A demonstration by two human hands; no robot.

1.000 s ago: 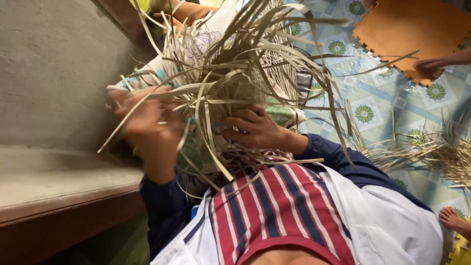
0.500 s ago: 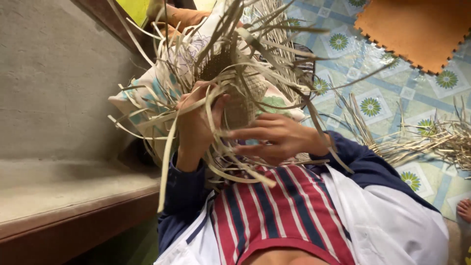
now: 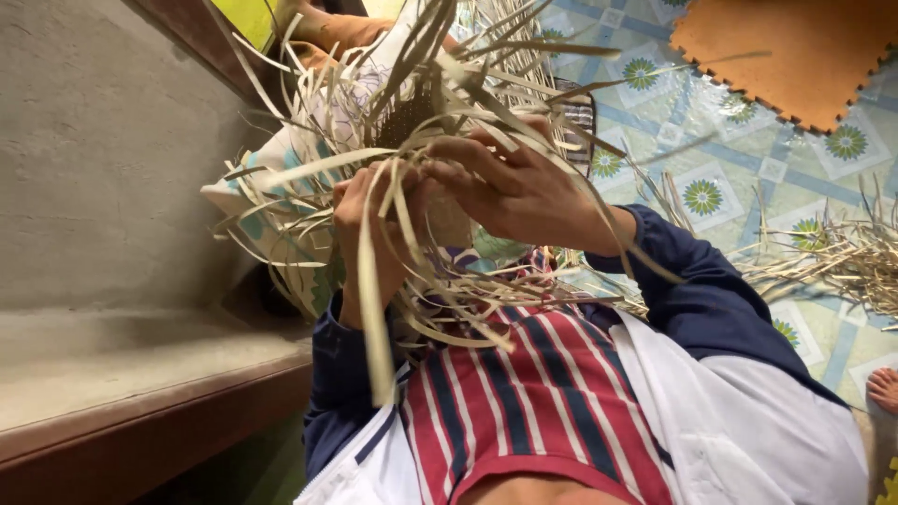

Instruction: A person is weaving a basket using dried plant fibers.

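A half-woven bundle of pale dried leaf strips [image 3: 440, 112] sits right in front of the person's chest, held up between both hands, with loose ends fanning out above, to both sides and down over the striped shirt [image 3: 533, 411]. The left hand [image 3: 369, 220] is closed around a few strips at the lower edge of the weave, and one long strip [image 3: 371, 318] hangs straight down from its grip. The right hand [image 3: 510, 192] lies over the woven part just beside the left, fingers [image 3: 449, 173] curled and pinching strips against it; whether the thumb is also clamping cannot be told, as strips cover it. Beyond the right hand, a loose heap of spare strips [image 3: 832, 257] lies on the patterned floor mat [image 3: 702, 140], with an orange foam tile [image 3: 795, 51] farther off. On the left hand's side runs a plain grey wall [image 3: 94, 140] above a low ledge [image 3: 122, 383]. The likely trouble, as I judge it, is tangling: so many free ends cross the hands that a wrong strip could be pulled, loosening the weave, or a dry strip could crack if bent sharply.
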